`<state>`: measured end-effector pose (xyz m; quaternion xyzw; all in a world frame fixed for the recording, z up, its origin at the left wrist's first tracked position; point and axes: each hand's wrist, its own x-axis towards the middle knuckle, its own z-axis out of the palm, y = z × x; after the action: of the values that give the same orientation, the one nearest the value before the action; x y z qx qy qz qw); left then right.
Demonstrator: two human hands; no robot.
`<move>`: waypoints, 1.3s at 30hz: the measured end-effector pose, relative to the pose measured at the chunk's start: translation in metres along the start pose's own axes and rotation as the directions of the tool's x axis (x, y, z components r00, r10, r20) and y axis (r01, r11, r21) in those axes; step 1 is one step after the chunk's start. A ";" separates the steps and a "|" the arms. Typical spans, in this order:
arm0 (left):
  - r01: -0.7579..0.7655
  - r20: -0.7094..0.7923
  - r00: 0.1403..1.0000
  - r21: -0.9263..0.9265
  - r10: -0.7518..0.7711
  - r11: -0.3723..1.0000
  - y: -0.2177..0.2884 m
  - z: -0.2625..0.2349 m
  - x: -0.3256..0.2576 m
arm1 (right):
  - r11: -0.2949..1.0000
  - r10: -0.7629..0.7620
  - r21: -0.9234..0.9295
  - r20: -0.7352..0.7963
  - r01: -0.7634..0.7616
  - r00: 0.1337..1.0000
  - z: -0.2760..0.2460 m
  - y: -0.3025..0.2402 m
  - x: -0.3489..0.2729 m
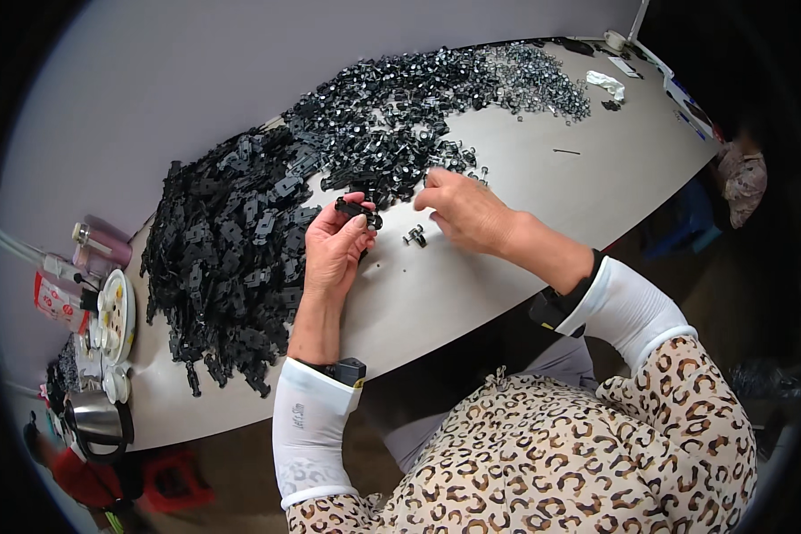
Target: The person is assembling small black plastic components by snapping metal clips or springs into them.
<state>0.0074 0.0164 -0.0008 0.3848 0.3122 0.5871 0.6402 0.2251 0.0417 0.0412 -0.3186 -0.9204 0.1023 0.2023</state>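
Observation:
My left hand (329, 254) is closed around a small black plastic part (358, 211), held between thumb and fingers above the table. My right hand (467, 212) hovers to its right, beside the near edge of a heap of small black wheel-like pieces with shiny metal (392, 120). Its fingers are curled together, and whatever they may pinch is hidden. Between the hands, a few small black and metal pieces (415, 235) lie on the table. A big pile of flat black plastic parts (227, 240) spreads to the left of my left hand.
Small silvery pieces (543, 84) lie at the far right, near a crumpled white tissue (606, 84) and a thin dark rod (567, 151). A steel kettle (98, 418), a round tray (132, 311) and a pink bottle (105, 245) stand left. Another person (742, 182) is at the right.

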 end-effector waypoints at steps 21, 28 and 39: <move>-0.073 0.102 0.994 0.343 0.040 0.936 -0.013 0.019 -0.006 | 0.994 0.108 0.039 -0.101 -0.105 0.989 -0.010 -0.035 0.030; -0.063 0.108 0.993 0.157 0.046 0.986 -0.005 0.033 -0.008 | 0.993 0.106 0.089 -0.320 -0.082 0.941 0.008 -0.035 0.028; -0.180 0.089 0.983 0.324 0.160 0.929 -0.012 0.024 -0.013 | 0.998 0.068 0.021 -0.248 -0.065 0.966 -0.009 -0.049 0.034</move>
<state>0.0322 0.0005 0.0004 0.5302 0.3520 0.5675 0.5225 0.1778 0.0254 0.0754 -0.3582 -0.8760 0.0739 0.3146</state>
